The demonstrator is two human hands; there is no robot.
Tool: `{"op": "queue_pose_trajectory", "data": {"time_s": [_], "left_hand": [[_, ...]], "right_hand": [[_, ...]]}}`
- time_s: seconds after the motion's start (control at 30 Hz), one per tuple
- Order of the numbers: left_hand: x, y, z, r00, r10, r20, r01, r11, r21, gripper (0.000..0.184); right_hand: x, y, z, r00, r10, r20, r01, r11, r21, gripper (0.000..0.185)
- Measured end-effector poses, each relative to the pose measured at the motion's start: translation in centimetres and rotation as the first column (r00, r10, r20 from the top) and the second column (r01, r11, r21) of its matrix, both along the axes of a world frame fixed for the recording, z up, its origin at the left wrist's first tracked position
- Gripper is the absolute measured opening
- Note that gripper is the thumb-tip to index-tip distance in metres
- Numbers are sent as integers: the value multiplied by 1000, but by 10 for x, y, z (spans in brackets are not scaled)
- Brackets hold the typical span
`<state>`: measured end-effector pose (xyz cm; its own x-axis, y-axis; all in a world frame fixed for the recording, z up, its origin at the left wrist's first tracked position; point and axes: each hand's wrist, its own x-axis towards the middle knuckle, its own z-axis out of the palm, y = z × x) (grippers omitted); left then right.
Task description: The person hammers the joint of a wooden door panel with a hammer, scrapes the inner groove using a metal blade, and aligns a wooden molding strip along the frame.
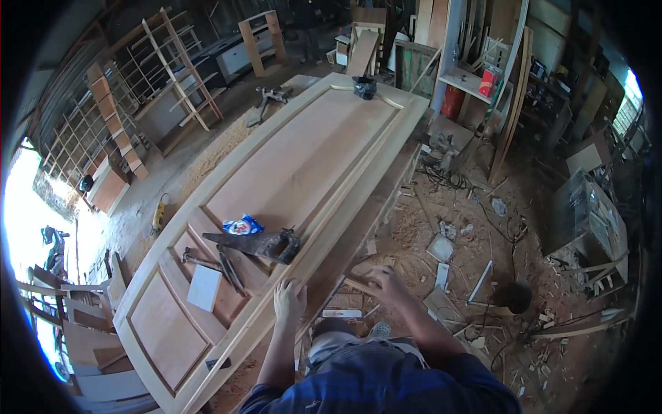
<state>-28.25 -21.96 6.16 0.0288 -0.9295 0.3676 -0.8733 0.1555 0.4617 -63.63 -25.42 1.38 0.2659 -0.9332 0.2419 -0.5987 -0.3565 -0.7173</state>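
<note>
A large panelled wooden door (296, 148) lies across a bench, with a long thin wood strip (324, 224) along its near edge. My left hand (289, 298) rests on that edge, fingers bent over the strip. To the right, beyond the edge, my right hand (383, 283) is closed on a small wooden piece (360, 285). On the door near my left hand lie a handsaw (265, 245), a blue and white packet (243, 225), a hammer (200, 260), a pale rectangular block (205, 288) and dark tools (229, 270). A black container (364, 87) stands at the far end.
Wood scraps and shavings (407, 255) cover the floor at the right, beside tangled cables (448, 176). A yellow power tool (159, 214) is on the floor at the left. Wooden frames (176, 72) and shelving (262, 43) stand behind; a person (307, 27) is far back.
</note>
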Motion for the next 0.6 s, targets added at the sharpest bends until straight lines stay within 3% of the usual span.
{"op": "queue_pose_trajectory", "data": {"time_s": [0.2, 0.4, 0.43, 0.5, 0.6], "left_hand": [[-54, -72, -26, 999, 39, -17, -37, 994, 100, 36], [-112, -186, -45, 997, 70, 30, -71, 997, 14, 50], [-126, -211, -51, 996, 73, 52, -69, 995, -70, 56], [-154, -264, -58, 995, 103, 0, -102, 993, -58, 53], [-189, -305, -47, 983, 186, 9, -186, 982, 15, 46]], "right_hand": [[-76, -52, 1, 987, -121, 101, 99, 974, 204, 24], [-129, -131, 13, 994, -106, 23, 98, 969, 226, 22], [-140, -155, 11, 996, -87, 6, 85, 980, 180, 22], [-159, -198, 12, 999, -44, -31, 47, 994, 102, 23], [-182, -273, 34, 999, -37, 26, 29, 960, 279, 21]]}}
